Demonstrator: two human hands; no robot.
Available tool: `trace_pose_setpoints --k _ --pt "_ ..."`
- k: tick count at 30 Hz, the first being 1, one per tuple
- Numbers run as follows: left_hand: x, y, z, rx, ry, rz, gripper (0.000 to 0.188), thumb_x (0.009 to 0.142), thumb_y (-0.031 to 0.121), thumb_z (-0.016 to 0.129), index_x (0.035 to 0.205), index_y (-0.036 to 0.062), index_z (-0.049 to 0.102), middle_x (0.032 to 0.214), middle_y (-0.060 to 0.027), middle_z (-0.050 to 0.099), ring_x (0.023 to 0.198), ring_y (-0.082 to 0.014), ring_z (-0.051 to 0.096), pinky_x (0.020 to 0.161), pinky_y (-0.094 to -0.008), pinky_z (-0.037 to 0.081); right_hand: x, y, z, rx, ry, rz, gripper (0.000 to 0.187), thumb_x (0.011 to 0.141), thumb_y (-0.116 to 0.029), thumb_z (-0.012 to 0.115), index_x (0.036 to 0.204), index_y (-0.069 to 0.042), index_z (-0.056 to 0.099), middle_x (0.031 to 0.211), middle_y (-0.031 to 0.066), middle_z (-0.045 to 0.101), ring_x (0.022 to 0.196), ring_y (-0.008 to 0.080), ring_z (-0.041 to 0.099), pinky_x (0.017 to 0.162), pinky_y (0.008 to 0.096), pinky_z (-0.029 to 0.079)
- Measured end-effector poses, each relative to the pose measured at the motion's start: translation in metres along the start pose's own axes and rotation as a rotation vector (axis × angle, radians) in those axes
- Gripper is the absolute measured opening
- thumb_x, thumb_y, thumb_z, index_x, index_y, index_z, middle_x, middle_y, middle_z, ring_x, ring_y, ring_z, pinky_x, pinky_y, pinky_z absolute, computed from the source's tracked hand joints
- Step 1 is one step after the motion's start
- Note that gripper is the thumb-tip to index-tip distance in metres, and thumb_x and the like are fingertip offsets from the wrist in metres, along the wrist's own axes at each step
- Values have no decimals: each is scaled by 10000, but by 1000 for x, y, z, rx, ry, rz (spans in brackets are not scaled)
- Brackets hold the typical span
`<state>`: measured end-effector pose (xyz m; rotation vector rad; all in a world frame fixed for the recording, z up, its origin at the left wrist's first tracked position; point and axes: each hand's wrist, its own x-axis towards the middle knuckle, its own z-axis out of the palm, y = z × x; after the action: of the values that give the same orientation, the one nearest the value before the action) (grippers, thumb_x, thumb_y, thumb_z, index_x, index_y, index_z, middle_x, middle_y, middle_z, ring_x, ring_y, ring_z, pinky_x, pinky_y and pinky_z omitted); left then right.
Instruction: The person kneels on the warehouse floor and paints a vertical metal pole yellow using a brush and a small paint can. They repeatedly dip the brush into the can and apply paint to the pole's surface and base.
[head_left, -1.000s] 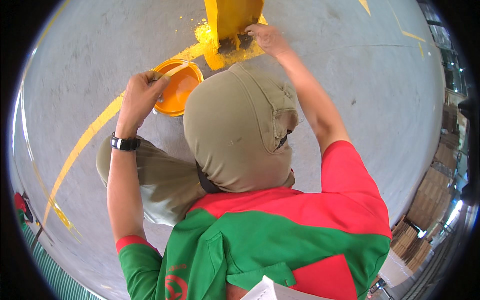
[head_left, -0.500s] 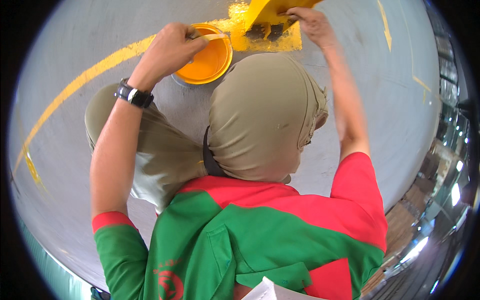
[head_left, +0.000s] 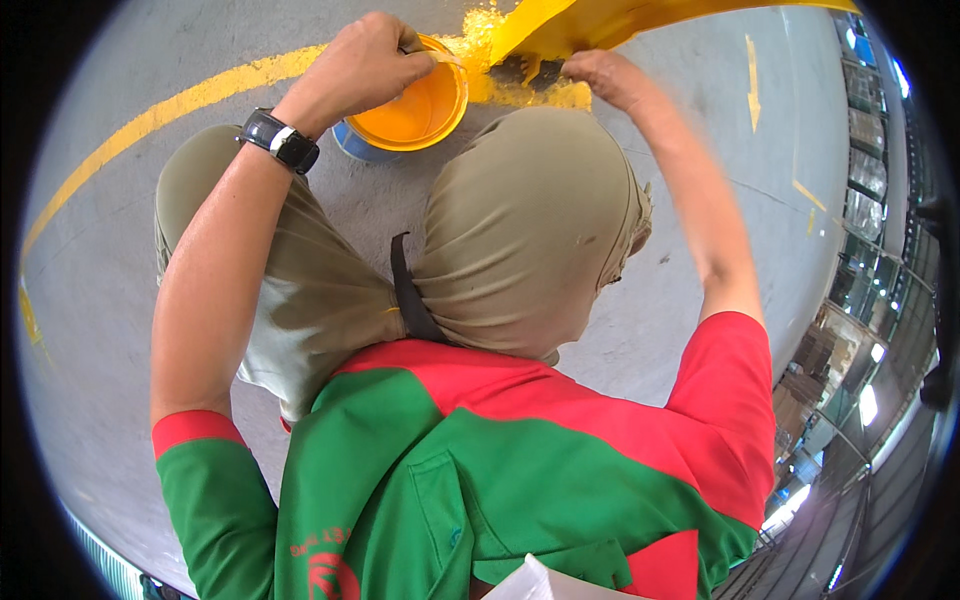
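Note:
At the top, my left hand (head_left: 365,62) is closed on a thin pale strip that looks like the handle of the paint bucket (head_left: 463,108). The bucket is blue outside, has yellow smears on its rim and holds orange-yellow paint (head_left: 415,108). My right hand (head_left: 607,78) is closed, its fingertips against a dark patch (head_left: 545,73) at the foot of a yellow-painted upright (head_left: 600,22). Whatever those fingers hold is hidden. Wet-looking yellow paint (head_left: 483,28) covers the floor beside the upright.
My bent knees (head_left: 535,200) are just below the bucket. A yellow line (head_left: 170,115) curves across the grey floor at left, and a yellow arrow (head_left: 753,85) marks it at right. Stacked goods (head_left: 865,130) stand at the far right.
My right hand has moved down and slightly left in the picture. My left hand has shifted up and right, and more of the bucket's blue side shows. The view has turned somewhat.

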<state>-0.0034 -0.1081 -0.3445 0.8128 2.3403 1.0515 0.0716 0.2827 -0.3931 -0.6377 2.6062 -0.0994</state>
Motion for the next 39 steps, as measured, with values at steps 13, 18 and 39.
trace_pose_setpoints --k 13,18,39 --pt "0 10 0 -69 16 -41 406 918 298 663 986 -96 732 656 -101 643 591 -154 638 588 -309 510 -56 -58 -11 175 486 241 370 849 98 600 1163 -70 701 1166 112 738 1018 273 725 898 352 592" --pt "6 13 -2 -96 38 -54 397 906 292 665 1013 -82 742 682 -110 656 606 -165 638 603 -311 513 -82 -94 -90 628 910 195 256 972 37 612 1150 -78 757 1017 55 775 856 131 721 748 256 584" --pt "22 30 11 -171 153 -20 404 858 298 679 1052 -48 760 828 -260 728 745 -327 740 739 -401 577 57 -137 -41 499 327 -78 213 950 -226 715 1128 -123 768 984 59 782 855 239 732 793 358 566"
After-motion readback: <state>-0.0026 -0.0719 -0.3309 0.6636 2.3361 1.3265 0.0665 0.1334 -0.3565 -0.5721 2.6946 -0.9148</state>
